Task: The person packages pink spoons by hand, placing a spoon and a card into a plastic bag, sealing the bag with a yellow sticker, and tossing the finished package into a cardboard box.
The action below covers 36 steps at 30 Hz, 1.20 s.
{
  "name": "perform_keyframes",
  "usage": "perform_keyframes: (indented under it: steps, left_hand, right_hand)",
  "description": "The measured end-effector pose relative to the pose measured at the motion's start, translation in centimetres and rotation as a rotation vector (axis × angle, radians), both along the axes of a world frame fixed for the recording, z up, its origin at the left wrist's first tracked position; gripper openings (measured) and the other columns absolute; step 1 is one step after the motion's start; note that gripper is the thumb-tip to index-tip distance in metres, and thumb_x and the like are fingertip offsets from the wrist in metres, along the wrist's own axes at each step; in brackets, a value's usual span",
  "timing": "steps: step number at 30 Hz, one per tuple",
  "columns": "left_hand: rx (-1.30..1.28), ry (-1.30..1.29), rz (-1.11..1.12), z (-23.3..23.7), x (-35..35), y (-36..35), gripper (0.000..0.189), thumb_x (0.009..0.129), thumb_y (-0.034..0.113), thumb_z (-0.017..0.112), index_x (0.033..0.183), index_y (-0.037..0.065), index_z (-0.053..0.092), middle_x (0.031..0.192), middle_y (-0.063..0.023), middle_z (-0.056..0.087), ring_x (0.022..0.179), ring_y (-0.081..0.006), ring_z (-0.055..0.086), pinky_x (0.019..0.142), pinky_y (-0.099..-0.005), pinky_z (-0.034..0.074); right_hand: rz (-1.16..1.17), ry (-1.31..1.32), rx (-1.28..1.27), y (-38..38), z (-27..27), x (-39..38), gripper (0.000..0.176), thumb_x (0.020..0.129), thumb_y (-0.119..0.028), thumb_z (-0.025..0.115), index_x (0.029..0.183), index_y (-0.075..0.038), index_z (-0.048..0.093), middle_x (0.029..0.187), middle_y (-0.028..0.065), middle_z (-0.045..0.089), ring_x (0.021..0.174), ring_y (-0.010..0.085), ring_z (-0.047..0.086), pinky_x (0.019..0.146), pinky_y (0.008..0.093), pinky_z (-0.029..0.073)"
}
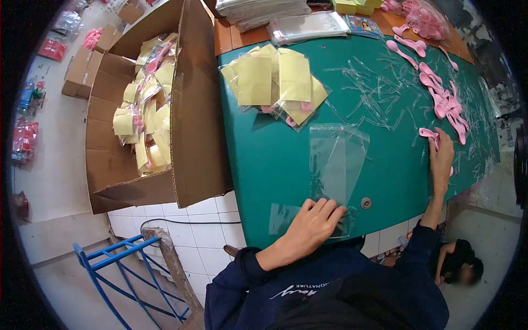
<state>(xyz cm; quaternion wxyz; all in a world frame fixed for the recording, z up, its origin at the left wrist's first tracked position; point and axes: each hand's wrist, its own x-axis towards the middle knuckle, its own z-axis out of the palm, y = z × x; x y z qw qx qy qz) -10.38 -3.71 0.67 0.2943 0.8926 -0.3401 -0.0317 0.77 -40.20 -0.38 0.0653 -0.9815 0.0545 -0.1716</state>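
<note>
My left hand rests at the table's near edge, its fingers curled down on clear plastic bags that lie flat on the green top. Out to the right, my right hand has its fingers closed on a pink spoon; part of the spoon is hidden by the fingers. Just beyond that hand lies a loose pile of pink spoons. Thin clear plastic strips are scattered left of the pile. Filled bags with yellow cards and pink pieces lie at the table's far left.
A tall cardboard box with several packed bags stands against the table's left side. Stacked clear bags and a bag of pink spoons sit along the back. A blue metal frame stands lower left. Another person is at lower right.
</note>
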Motion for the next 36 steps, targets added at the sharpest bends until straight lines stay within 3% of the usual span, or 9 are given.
perform_keyframes:
  steps: [8,14,21,25,27,29,32,35,36]
  left_hand:
    - [-0.197,0.24,0.122,2.9,0.5,0.9,0.021,0.07,0.008,0.068,0.085,0.008,0.053,0.09,-0.007,0.049,0.083,-0.023,0.05,0.069,-0.0326,0.036]
    - [-0.518,0.271,0.116,4.6,2.1,1.1,0.015,0.072,0.004,0.066,0.074,0.005,0.052,0.116,-0.012,0.052,0.098,-0.0254,0.054,0.085,-0.0354,0.042]
    - [-0.796,0.669,0.238,4.2,1.8,0.8,0.011,0.078,0.0,0.064,0.081,0.001,0.053,0.098,-0.0101,0.057,0.084,-0.0122,0.055,0.078,-0.0258,0.044]
    - [-0.951,0.824,0.389,3.0,1.1,1.3,0.011,0.081,0.0,0.063,0.084,0.0,0.053,0.09,-0.0041,0.054,0.084,-0.0095,0.051,0.08,-0.0244,0.042]
    - [-0.992,0.828,0.406,2.4,0.7,1.8,0.01,0.082,0.0,0.063,0.083,0.001,0.052,0.09,-0.0045,0.055,0.088,-0.0106,0.052,0.082,-0.0245,0.041]
    - [-1.03,0.82,0.408,2.5,0.6,2.1,0.01,0.082,-0.001,0.062,0.083,0.002,0.052,0.091,-0.0053,0.055,0.09,-0.0116,0.053,0.083,-0.0256,0.042]
    - [-1.07,0.812,0.433,2.5,0.4,2.2,0.011,0.082,-0.002,0.061,0.083,0.003,0.051,0.093,-0.0068,0.057,0.093,-0.0131,0.055,0.084,-0.0273,0.043]
    - [-1.122,0.813,0.452,2.6,0.3,2.4,0.011,0.083,0.0,0.061,0.083,0.004,0.051,0.097,-0.0088,0.057,0.094,-0.0139,0.055,0.085,-0.0283,0.043]
    - [-1.148,0.82,0.459,2.7,0.3,2.3,0.011,0.083,0.001,0.061,0.084,0.004,0.051,0.099,-0.0095,0.057,0.094,-0.0141,0.055,0.085,-0.0285,0.044]
  right_hand:
    - [0.139,-0.292,0.093,6.2,5.9,-1.2,0.025,0.094,-0.011,0.045,0.114,-0.002,0.057,0.091,0.0124,0.063,0.077,0.0218,0.062,0.065,0.0311,0.048]
    - [0.323,0.128,1.276,13.6,9.1,-3.7,0.027,0.097,-0.02,0.042,0.106,0.001,0.056,0.082,0.0082,0.061,0.068,0.0102,0.059,0.051,0.0199,0.045]
    - [0.543,0.507,1.517,17.5,7.9,-4.3,0.029,0.097,-0.022,0.041,0.106,0.002,0.055,0.088,0.0102,0.061,0.072,0.0115,0.06,0.056,0.021,0.048]
    - [0.807,0.437,0.993,15.2,7.9,-1.5,0.034,0.09,-0.027,0.053,0.105,0.003,0.059,0.096,0.0104,0.062,0.083,0.0174,0.061,0.074,0.0291,0.049]
    - [0.725,0.731,1.028,12.7,10.3,1.2,0.034,0.09,-0.029,0.053,0.105,0.001,0.06,0.097,0.01,0.062,0.089,0.0188,0.061,0.078,0.0296,0.048]
    - [1.064,0.913,1.024,7.1,10.9,6.5,0.03,0.089,-0.023,0.052,0.107,0.0,0.06,0.103,0.0096,0.061,0.098,0.0197,0.059,0.082,0.0291,0.047]
    - [0.625,0.212,0.375,2.8,7.4,11.8,0.039,0.079,-0.021,0.062,0.114,-0.006,0.057,0.113,0.0116,0.056,0.109,0.0291,0.051,0.092,0.0386,0.041]
    - [0.202,-0.162,-0.373,4.6,6.1,10.5,0.044,0.076,-0.025,0.065,0.117,-0.009,0.057,0.124,0.0108,0.052,0.117,0.0308,0.046,0.101,0.0402,0.034]
    - [0.472,0.103,0.044,6.7,6.6,8.8,0.043,0.077,-0.025,0.065,0.116,-0.009,0.057,0.127,0.0103,0.05,0.118,0.0301,0.045,0.101,0.0397,0.033]
